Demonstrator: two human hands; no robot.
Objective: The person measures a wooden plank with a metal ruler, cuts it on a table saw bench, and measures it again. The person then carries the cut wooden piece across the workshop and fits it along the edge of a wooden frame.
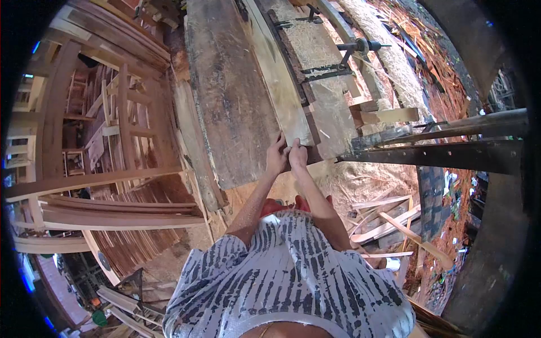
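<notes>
A long pale wooden board lies lengthwise on the worn workbench top, its near end toward me. My left hand is closed at the left corner of that end, with the fingertips against the board's edge. Close beside it, my right hand grips the end face, thumb and fingers bent around it. The undersides of both hands' grips are hidden. A dark metal straight fence runs along the board's right side.
Metal brackets and a dark rod fitting sit right of the fence. Dark steel rails jut out at the right. Wooden frames stand at the left. Wood shavings and offcuts litter the ground.
</notes>
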